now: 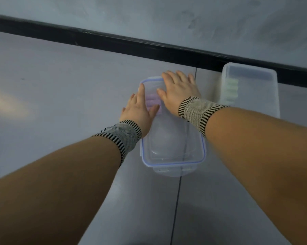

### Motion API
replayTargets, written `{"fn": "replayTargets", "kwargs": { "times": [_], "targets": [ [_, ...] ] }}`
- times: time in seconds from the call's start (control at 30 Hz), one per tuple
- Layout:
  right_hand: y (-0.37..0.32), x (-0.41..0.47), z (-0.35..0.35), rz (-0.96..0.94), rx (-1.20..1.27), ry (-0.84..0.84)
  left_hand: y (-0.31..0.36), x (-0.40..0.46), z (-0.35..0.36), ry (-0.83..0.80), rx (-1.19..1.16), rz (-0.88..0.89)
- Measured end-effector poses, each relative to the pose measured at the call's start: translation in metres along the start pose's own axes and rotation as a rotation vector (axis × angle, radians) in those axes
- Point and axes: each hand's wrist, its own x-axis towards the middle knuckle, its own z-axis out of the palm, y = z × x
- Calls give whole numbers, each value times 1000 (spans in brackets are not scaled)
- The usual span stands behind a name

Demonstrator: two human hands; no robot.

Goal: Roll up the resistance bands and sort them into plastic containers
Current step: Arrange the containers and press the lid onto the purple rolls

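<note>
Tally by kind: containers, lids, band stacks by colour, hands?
Containers: 2, near one, far one
Lids: 1, blue-sealed lid
Purple bands: 1 stack
Green bands: 1 stack
Hands: 2, left, right
Total: 7

Second container (266, 96) right of lidded container (174, 149)

The scene is being viewed from one head-worn camera, angled forward and down, close over the desk (60, 76), which is being taken in widely.
</note>
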Motion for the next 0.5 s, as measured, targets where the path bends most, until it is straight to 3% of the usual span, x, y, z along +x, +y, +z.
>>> {"fn": "replayTargets", "kwargs": {
  "times": [0.5],
  "targets": [
    [-6,7,4,-19,-92,21,-6,-3,0,-3,-29,-13]
  ]
}}
